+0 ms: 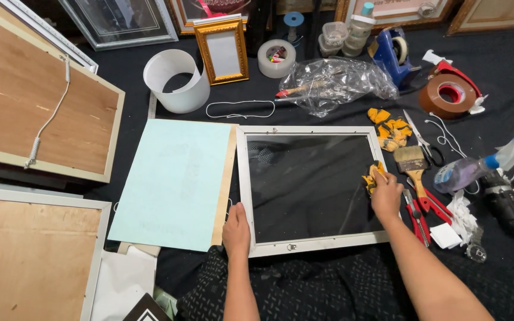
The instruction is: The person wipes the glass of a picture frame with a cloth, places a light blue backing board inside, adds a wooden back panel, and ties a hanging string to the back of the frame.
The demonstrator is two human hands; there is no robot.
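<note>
Starting at the far left, two wooden-backed frames [37,101] lie face down, well apart from the work. Next comes a pale green board [174,181] with a brown backing sheet under it, lying just beside the grey picture frame [312,189] that sits in the middle of the dark floor [507,59], near the person's knees.

The left hand [237,229] lies flat, fingers together, pressed on the frame's near left corner. That is the anchor, and it looks well placed: weight on the rail, not on the glass [310,184].

Moving right, the right hand [385,193] is closed around a bunched yellow cloth [371,177], pinching it against the right edge of the glass. Judging from this, the wipe is working along the edge, where dust tends to collect. Doing it well likely means short, overlapping strokes toward the centre, light pressure so the pane does not flex, and keeping bare fingertips off the surface. The left hand should hold firm so the frame cannot skid.

Further right, a paintbrush [413,163], red pliers [423,208], scissors [425,142] and a spray bottle [477,166] lie near the wiping hand. More yellow cloth scraps [391,128] sit just beyond, with a brown tape dispenser [450,92] farther off.
</note>
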